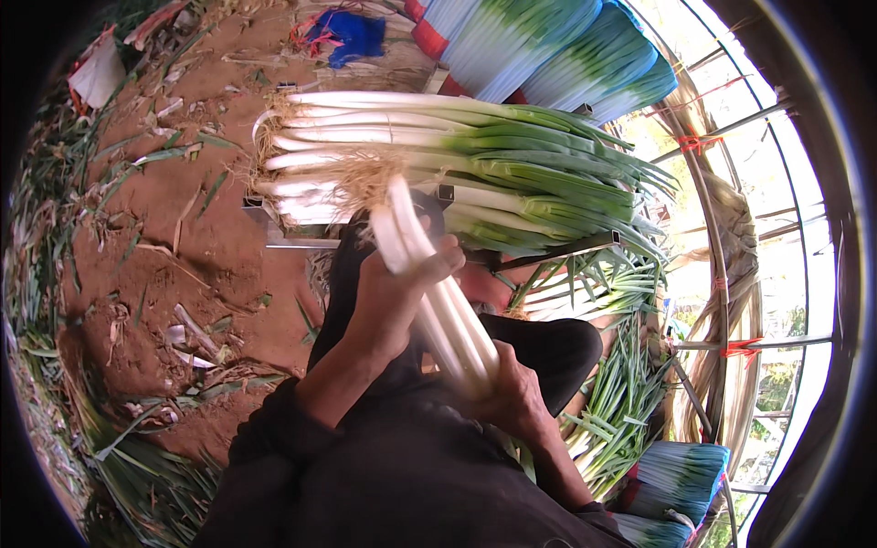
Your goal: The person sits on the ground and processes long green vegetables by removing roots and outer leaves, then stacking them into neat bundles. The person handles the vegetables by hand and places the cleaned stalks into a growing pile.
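Note:
My left hand (394,294) grips a few white leek stalks (445,322) just below their root ends. Lower down, my right hand (510,390) is closed around the same stalks, close to my body. The held leeks slant across my lap, and their tan roots (370,181) point away from me. Their leafy ends are hidden behind my right hand and arm. Just beyond the roots, a pile of leeks (452,144) lies on a metal frame (569,250), white ends to the left and green leaves to the right.
Blue-wrapped leek bundles (548,48) stand at the far right, with more bundles (675,479) at the lower right. Loose leeks (610,390) lie right of my knee. Leaf scraps (199,335) litter the soil floor at left. A blue cloth (349,38) lies beyond the frame.

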Demonstrator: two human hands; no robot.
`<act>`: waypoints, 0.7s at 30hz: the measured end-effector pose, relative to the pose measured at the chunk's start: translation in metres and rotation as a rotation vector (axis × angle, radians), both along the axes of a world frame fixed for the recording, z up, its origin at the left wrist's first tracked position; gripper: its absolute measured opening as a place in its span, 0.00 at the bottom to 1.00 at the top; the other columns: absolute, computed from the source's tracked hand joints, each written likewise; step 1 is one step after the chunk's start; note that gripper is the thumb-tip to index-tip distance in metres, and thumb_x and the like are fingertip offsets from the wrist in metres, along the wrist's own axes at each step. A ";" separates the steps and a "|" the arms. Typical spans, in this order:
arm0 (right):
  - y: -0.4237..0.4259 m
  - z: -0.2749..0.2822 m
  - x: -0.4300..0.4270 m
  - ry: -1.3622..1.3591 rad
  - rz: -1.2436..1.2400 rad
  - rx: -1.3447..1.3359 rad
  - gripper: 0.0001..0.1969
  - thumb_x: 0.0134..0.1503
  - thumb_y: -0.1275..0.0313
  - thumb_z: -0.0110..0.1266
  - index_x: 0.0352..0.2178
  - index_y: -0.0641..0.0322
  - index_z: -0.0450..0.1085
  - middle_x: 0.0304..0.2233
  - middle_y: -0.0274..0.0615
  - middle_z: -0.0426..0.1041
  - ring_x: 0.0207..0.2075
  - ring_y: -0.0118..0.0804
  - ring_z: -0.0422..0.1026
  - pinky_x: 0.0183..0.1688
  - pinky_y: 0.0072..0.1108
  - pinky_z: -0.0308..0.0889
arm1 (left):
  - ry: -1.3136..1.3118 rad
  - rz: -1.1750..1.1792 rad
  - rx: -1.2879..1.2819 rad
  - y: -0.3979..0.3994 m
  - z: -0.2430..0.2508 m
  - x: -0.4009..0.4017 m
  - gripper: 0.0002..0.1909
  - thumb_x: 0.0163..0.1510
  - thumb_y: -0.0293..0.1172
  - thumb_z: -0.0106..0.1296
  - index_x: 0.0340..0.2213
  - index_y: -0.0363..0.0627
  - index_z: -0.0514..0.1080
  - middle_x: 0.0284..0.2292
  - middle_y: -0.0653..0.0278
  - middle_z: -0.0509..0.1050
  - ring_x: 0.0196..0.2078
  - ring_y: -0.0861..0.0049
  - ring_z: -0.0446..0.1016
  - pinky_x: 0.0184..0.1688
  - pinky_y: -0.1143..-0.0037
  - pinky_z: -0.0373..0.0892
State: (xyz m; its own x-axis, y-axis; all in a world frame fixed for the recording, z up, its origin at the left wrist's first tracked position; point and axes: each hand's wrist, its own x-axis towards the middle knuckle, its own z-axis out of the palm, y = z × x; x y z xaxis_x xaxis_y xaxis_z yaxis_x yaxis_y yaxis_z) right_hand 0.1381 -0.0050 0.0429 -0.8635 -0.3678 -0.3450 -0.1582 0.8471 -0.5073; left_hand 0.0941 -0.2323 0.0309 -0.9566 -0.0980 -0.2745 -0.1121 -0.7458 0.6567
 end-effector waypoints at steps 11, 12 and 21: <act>0.062 -0.050 0.092 0.674 -0.406 0.418 0.51 0.39 0.58 0.70 0.59 0.72 0.53 0.44 0.61 0.69 0.44 0.60 0.70 0.48 0.44 0.64 | 0.087 -0.156 0.200 0.069 0.013 -0.057 0.10 0.49 0.22 0.59 0.35 0.34 0.76 0.29 0.62 0.76 0.34 0.77 0.74 0.38 0.75 0.71; 0.068 -0.043 0.091 0.609 -0.421 0.434 0.49 0.39 0.63 0.68 0.61 0.69 0.52 0.45 0.62 0.69 0.45 0.61 0.71 0.48 0.43 0.66 | 0.087 -0.152 0.213 0.072 0.014 -0.061 0.11 0.49 0.19 0.57 0.37 0.32 0.75 0.30 0.60 0.76 0.34 0.74 0.75 0.40 0.73 0.72; 0.058 0.085 -0.086 0.814 0.103 0.610 0.49 0.32 0.72 0.68 0.59 0.66 0.55 0.43 0.52 0.70 0.42 0.53 0.71 0.45 0.39 0.66 | 0.016 -0.001 0.446 -0.016 0.018 -0.141 0.20 0.55 0.21 0.50 0.50 0.34 0.64 0.43 0.52 0.75 0.50 0.60 0.74 0.57 0.61 0.70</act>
